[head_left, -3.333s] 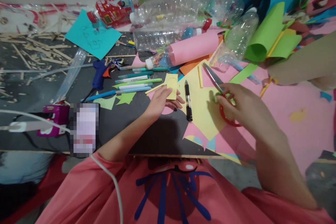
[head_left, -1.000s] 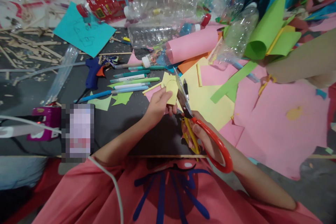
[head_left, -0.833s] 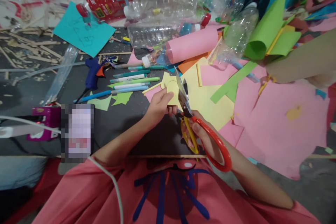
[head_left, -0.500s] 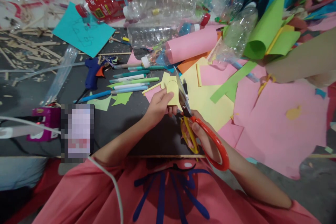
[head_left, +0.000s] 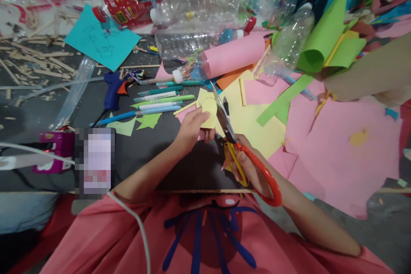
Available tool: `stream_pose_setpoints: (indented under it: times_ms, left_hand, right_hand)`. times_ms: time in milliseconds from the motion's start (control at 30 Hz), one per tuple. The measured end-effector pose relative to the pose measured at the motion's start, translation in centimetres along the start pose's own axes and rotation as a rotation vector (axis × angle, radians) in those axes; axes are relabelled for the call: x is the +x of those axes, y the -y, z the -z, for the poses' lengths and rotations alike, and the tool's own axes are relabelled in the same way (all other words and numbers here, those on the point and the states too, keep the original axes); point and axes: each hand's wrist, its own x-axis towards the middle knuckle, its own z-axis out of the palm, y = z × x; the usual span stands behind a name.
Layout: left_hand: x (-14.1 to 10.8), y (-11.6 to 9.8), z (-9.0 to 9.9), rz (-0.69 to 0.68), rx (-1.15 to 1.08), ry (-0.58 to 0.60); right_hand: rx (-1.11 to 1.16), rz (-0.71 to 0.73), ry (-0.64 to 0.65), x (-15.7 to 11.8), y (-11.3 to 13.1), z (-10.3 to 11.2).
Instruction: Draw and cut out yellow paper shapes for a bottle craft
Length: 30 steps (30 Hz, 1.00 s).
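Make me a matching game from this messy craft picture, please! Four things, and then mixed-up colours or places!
Things:
1. scissors
2. glue gun
3. small yellow paper piece
4. sheet with a drawing

Clues:
A. in the left grip
B. turquoise
C. in the right grip
D. dark blue with orange

Right pairs: 1-C, 2-D, 3-A, 4-B

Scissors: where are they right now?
In the head view, the scissors are in the right hand, just right of centre, their blades beside the yellow piece in the left hand.
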Motion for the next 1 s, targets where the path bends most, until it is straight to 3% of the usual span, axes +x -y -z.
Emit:
stream_pose_setpoints:
  times_ms: [400,767,1000]
  left_hand:
    - [0.7,-0.1,0.2,0.021,-0.02,-0.053]
    - [0.8,-0.4,0.4,-0.021,0.007,-0.097]
    - [0.8,-0.4,0.4,0.019,0.035,-0.102]
  right_hand:
    - [-0.052,-0.001,0.022,-0.3,1.4,0.8]
    - [-0.03,-0.052,0.048,-0.6,0.7,1.4]
    - [0.055,0.039,0.149,-0.8,0.1,1.6]
